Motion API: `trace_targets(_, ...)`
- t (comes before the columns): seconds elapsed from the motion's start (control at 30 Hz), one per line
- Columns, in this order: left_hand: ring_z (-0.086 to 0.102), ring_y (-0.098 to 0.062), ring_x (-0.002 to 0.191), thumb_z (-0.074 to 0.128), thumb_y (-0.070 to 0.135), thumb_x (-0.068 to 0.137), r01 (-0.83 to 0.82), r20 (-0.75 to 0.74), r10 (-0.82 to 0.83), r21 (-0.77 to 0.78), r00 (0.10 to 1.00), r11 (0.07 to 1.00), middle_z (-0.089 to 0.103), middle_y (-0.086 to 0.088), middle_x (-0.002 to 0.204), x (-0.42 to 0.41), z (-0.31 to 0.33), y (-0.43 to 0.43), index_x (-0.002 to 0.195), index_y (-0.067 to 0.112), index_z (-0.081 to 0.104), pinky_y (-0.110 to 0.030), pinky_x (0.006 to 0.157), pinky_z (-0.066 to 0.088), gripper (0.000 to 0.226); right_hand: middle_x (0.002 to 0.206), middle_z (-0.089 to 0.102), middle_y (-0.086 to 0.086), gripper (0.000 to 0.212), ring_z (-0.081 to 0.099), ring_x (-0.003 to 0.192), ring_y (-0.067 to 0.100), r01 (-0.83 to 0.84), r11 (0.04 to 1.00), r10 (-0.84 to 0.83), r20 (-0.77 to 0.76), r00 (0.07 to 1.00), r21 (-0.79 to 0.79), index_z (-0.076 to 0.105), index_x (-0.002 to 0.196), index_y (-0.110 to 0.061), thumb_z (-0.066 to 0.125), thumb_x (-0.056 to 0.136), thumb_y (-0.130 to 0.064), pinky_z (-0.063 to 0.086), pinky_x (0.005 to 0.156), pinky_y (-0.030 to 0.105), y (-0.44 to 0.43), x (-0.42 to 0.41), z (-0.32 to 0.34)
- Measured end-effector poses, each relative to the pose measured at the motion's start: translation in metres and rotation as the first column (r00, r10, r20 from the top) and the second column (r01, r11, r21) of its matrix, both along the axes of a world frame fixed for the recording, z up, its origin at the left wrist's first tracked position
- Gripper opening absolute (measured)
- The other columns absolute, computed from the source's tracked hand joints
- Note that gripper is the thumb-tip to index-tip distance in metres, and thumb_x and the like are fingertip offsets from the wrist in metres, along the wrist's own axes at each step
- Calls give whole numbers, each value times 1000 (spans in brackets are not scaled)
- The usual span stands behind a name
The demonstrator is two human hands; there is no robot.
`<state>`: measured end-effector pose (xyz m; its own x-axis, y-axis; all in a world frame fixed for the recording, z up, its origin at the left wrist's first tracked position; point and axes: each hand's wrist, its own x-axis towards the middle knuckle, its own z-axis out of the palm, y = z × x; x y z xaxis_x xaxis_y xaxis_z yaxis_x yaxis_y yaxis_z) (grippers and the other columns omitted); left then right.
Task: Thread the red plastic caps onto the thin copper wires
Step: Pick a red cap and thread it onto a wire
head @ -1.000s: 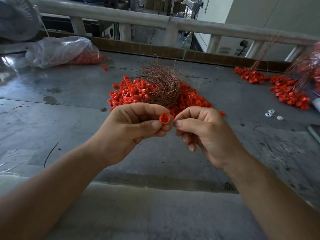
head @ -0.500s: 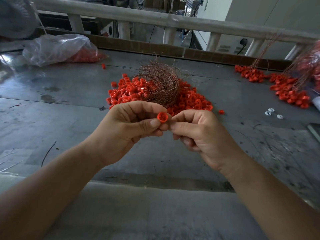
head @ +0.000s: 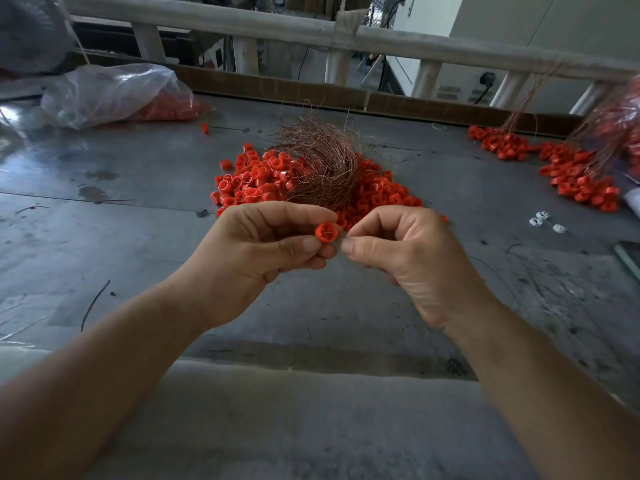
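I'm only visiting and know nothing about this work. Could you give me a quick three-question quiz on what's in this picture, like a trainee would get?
1. Multiple choice: what does the left hand pinch? A) a red cap B) a coin C) a screw
2. True or false: the copper wire tangle rests on the pile of loose red caps.
3. Fill in: the clear plastic bag lies at the far ____ of the bench.
Key: 1 A; 2 true; 3 left.
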<state>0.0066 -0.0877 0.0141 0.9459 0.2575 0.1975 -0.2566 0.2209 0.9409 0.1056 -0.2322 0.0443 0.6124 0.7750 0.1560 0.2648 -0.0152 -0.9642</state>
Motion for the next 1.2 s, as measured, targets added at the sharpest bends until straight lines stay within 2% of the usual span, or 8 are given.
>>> trace_targets(0.13,69,-10,73,74,8,61,8,-21,-8,25,1000,1000,73,-2,82,0,0,0,87,18,76,-18,63,53,28,40,49,-15,17,41,35,-3,-11,1000,11,51,999,-7,63,60,-11,70,72,-1,28,38,5,-1,1,1)
trace_targets(0.33,68,-10,76,75,20,60,66,-6,-66,32,998,997,73,-2,84,-1,0,1,92,18,75,-17,65,53,32,47,55,-12,18,46,47,-3,-15,999,19,86,996,-48,65,58,-16,71,70,-4,37,48,10,-1,2,-2)
trace_targets(0.5,69,-10,76,69,15,61,49,-18,-48,40,999,998,73,-1,83,-1,0,0,90,19,75,-17,65,53,30,55,58,-2,13,49,56,10,8,997,0,103,995,-78,66,58,-16,72,69,-11,41,54,23,-2,3,-3)
trace_targets(0.67,69,-10,74,67,15,61,35,-29,-34,41,999,999,73,-1,81,-1,1,-1,87,19,76,-17,64,53,28,58,59,4,12,50,58,16,13,996,-3,107,994,-90,66,60,-15,72,70,-11,42,57,30,-2,3,-4)
trace_targets(0.77,69,-10,72,67,15,60,20,-33,-18,44,999,999,73,0,79,-1,1,-2,86,19,76,-17,63,53,28,57,59,2,13,50,57,14,15,996,-4,117,993,-94,66,60,-15,72,70,-10,42,55,27,-1,3,-5)
trace_targets(0.9,69,-10,71,67,14,59,10,-34,-9,33,999,999,73,-1,79,-1,2,-3,83,18,76,-17,62,53,27,47,54,-11,15,46,46,-1,-6,996,15,109,994,-88,65,60,-16,71,72,-8,36,46,11,-2,3,-4)
trace_targets(0.97,69,-10,71,67,13,58,18,-31,-17,14,999,1000,73,-2,79,-1,2,-2,82,17,76,-18,61,54,26,42,51,-12,16,43,37,-2,-32,996,37,70,997,-82,64,62,-13,68,75,-4,30,39,6,-2,4,-3)
trace_targets(1.2,69,-11,73,66,9,62,83,18,-82,-44,996,996,73,-4,85,-1,2,-1,83,15,75,-17,63,53,24,46,50,-7,19,35,38,3,-81,990,69,-105,992,-112,60,64,-14,61,79,-3,25,35,13,-1,5,-4)
